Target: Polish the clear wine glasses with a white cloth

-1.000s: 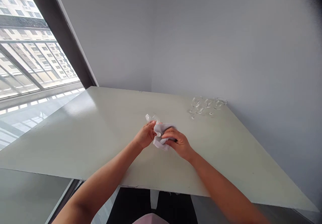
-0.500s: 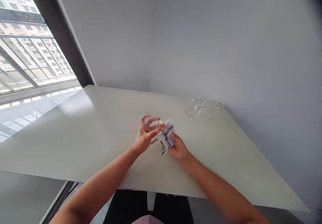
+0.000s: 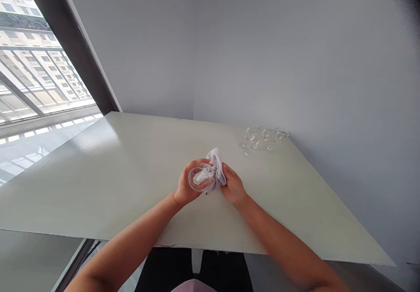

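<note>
Glass [image 3: 199, 178] in left hand [image 3: 185, 188], over the near middle of the table [image 3: 138, 174], mouth now turned back toward the body, unlike half a second ago. Left fingers no longer spread: curled around the bowl, partway closed and keeping hold of it. Right hand [image 3: 234, 187] closed on a pale cloth [image 3: 220, 176], fingertips lost in the folds; impossible to tell how firmly pinched. Cloth now gathered upright at the stem end, with less of the base on show than before. For the work in hand, by judgement, a turn of the glass against the cloth, with contact at the stem end. Stemmed glasses [image 3: 257, 139] grouped at the far right, well apart from both hands, seemingly undisturbed; too clear and overlapped to count.
</note>
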Motion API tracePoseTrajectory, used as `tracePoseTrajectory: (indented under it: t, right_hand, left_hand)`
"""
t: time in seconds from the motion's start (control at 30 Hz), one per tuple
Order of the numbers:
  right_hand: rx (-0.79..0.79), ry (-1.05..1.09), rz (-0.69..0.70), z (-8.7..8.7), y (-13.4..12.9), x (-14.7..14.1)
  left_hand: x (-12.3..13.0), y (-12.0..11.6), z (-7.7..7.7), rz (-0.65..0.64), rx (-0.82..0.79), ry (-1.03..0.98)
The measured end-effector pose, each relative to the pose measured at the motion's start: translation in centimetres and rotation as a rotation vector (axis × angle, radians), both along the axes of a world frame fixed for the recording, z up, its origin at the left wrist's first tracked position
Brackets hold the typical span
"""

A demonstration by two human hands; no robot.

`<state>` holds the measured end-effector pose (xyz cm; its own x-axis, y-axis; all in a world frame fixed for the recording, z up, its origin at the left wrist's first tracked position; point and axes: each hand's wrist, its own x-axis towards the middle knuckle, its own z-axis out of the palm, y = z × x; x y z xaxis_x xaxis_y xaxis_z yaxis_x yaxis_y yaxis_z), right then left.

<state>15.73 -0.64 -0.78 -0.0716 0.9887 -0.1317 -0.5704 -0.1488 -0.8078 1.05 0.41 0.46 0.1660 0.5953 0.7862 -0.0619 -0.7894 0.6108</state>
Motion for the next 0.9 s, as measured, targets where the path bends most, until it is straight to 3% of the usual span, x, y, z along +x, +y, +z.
tracePoseTrajectory:
  t: [0.1,0.3,0.4,0.5,0.57,0.67,0.8,0.9]
  right_hand:
    - [0.026,-0.099,0.058,0.2,-0.3,-0.1]
    - [-0.134,-0.087,0.051,-0.6,0.0,-0.4]
    - [-0.166,-0.085,0.076,-0.7,0.2,-0.2]
    - [-0.133,-0.251,0.127,-0.8,0.2,0.2]
    - [-0.018,-0.497,0.174,-0.8,-0.1,0.4]
    - [0.286,-0.924,0.161,-0.3,-0.8,0.9]
    - [0.582,-1.372,-0.025,0.8,-1.2,1.3]
    - [0.656,-1.453,-0.176,1.6,-1.1,1.4]
  left_hand:
    - [0.3,-0.3,-0.6,0.04,0.023,0.095]
    - [0.5,-0.5,-0.6,0.147,0.093,0.236]
    - [0.4,-0.3,-0.6,0.201,0.066,0.239]
    - [0.1,0.2,-0.8,0.285,0.035,0.195]
    - [-0.2,0.5,-0.6,0.356,-0.002,0.164]
    - [-0.7,0.8,0.1,0.451,-0.096,0.138]
    - [-0.9,0.8,1.0,0.547,-0.096,0.176]
    - [-0.9,0.7,1.1,0.56,0.041,0.197]
